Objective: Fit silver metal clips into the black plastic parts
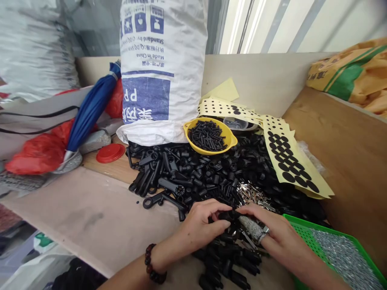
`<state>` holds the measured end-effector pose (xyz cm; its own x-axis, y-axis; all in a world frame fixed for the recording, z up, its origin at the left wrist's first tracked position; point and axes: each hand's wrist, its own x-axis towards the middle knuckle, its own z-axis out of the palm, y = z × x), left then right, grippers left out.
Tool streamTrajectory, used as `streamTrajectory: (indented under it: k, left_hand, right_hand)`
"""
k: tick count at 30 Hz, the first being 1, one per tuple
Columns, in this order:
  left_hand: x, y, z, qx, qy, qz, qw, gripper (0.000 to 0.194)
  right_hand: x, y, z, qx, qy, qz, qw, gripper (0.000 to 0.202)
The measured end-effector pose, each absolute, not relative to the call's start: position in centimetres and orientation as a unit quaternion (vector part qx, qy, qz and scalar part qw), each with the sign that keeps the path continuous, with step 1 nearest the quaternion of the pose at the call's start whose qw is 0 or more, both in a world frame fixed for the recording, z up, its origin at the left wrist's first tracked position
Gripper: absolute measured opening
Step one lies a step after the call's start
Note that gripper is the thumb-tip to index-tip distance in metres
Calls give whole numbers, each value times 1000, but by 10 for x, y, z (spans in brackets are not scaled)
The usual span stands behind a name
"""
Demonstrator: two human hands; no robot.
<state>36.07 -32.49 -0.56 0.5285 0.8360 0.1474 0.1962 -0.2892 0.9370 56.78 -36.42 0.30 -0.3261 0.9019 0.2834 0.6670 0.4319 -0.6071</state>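
Over the front of the work table, my left hand (202, 222) pinches a small black plastic part (229, 216) between thumb and fingers. My right hand (273, 231) meets it from the other side, its fingertips closed on the same part; its exact shape is partly hidden by the fingers. One right finger has a grey wrapping (250, 228) and a ring. Several black cylindrical pieces (228, 264) lie below my hands. Just beyond them is a heap of shiny metal pieces (253, 193), beside a pile of black plastic parts (193, 173) with handle-like levers (171, 186).
A yellow basin (231, 141) of black screw-like pieces stands behind the pile. Sheets of black round stickers (290, 157) lie right of it. A green basket (335, 235) holds small metal pieces. A white sack (163, 60), blue umbrella (92, 106) and red lid (110, 153) are farther back.
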Motion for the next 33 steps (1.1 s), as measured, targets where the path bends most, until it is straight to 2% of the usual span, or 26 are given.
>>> streamTrajectory:
  k: [5, 8, 12, 15, 20, 27, 33]
  left_hand:
    - [360, -327, -5, 735, 341, 329, 484, 25]
    - [362, -329, -4, 717, 346, 326, 510, 24]
    - [363, -332, -7, 660, 361, 316, 577, 26]
    - [361, -334, -6, 681, 350, 320, 558, 25]
    - [356, -340, 0, 740, 302, 318, 509, 22]
    - [350, -349, 3, 771, 279, 288, 495, 22]
    - [348, -350, 4, 762, 276, 291, 509, 20]
  right_hand:
    - [561, -371, 7, -423, -850, 53, 309, 63]
    - [557, -374, 9, -432, -848, 20, 306, 66]
    - [555, -374, 15, -437, -850, 54, 290, 39]
    - [554, -374, 18, -425, -862, 58, 269, 24]
    - [552, -381, 15, -426, -870, 59, 241, 21]
    - [549, -391, 11, -408, -887, 34, 212, 20]
    - [548, -397, 13, -415, -877, 23, 242, 19]
